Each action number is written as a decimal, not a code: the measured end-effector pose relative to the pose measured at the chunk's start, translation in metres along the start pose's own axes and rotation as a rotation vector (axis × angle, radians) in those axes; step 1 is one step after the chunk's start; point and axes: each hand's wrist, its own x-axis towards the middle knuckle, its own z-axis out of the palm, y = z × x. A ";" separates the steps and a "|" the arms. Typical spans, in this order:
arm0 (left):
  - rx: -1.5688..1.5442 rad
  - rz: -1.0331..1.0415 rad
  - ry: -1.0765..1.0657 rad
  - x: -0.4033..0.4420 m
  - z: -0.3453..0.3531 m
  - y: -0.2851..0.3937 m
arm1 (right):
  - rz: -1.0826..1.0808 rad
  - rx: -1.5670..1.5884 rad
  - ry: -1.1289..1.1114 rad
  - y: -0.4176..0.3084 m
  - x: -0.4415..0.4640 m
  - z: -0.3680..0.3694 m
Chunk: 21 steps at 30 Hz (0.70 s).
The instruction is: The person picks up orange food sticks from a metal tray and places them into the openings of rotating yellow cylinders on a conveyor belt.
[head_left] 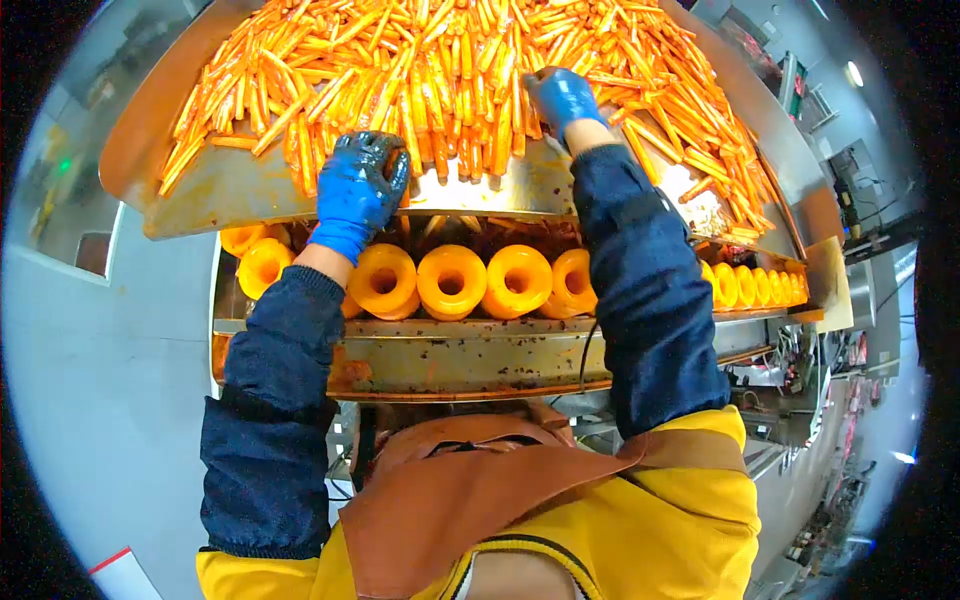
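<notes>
A large heap of glossy orange sticks (pixel 470 85) lies on a metal tray (pixel 235 190). My left hand (pixel 362 185), in a blue glove darkened and wet over the fingers, rests at the heap's near edge. Its fingers are curled closed, and what they hold, if anything, is hidden. Farther in and to the right, my right hand (pixel 562 98), also blue-gloved, touches the sticks with bent, closed fingers; their grip is hidden too. Between the two hands, many sticks lie roughly side by side, ends toward me.
Below the tray's front lip runs a row of orange ring-shaped cups (pixel 450 283), continuing to the right. A stained metal ledge (pixel 470 362) lies in front of my body. Raised metal walls (pixel 150 110) flank the heap. Other equipment stands at the far right.
</notes>
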 end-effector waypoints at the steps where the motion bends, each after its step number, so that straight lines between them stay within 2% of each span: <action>1: 0.000 0.021 0.024 0.000 0.001 -0.001 | 0.010 -0.015 -0.020 -0.008 0.003 0.007; 2: 0.005 0.019 0.023 0.000 0.002 -0.003 | 0.022 -0.031 -0.041 -0.014 0.004 0.013; 3: -0.016 0.043 0.038 0.002 0.001 -0.003 | -0.120 -0.164 -0.142 0.003 0.030 0.043; 6: -0.013 0.049 0.045 0.000 0.001 -0.002 | -0.036 -0.052 -0.249 -0.007 0.004 0.025; 8: 0.011 0.040 0.046 0.001 0.002 -0.001 | -0.096 -0.030 -0.317 -0.002 -0.025 0.000; 10: -0.018 0.049 0.061 0.001 0.001 -0.002 | -0.105 0.109 -0.318 0.026 -0.036 0.002; 12: 0.002 0.051 0.031 -0.001 0.001 -0.002 | 0.134 0.503 -0.284 0.057 -0.052 0.000; 13: 0.008 0.046 0.034 -0.002 0.002 -0.002 | 0.280 0.811 -0.267 0.044 -0.081 -0.030; 14: 0.014 0.042 0.038 -0.002 0.003 -0.003 | 0.177 0.968 -0.129 0.070 -0.078 -0.009; 16: 0.004 0.047 0.076 -0.002 0.007 -0.005 | 0.005 0.969 -0.011 0.067 -0.114 -0.032; 18: 0.006 0.049 0.084 -0.003 0.008 -0.005 | 0.146 1.247 0.001 0.034 -0.154 -0.049; 19: -0.002 0.055 0.090 -0.003 0.007 -0.005 | 0.252 1.178 -0.062 0.029 -0.172 -0.049; 20: -0.003 0.056 0.087 -0.003 0.007 -0.004 | 0.139 1.321 -0.024 0.018 -0.190 -0.035; 21: 0.005 0.047 0.074 -0.003 0.006 -0.003 | 0.089 1.243 0.008 0.014 -0.207 -0.022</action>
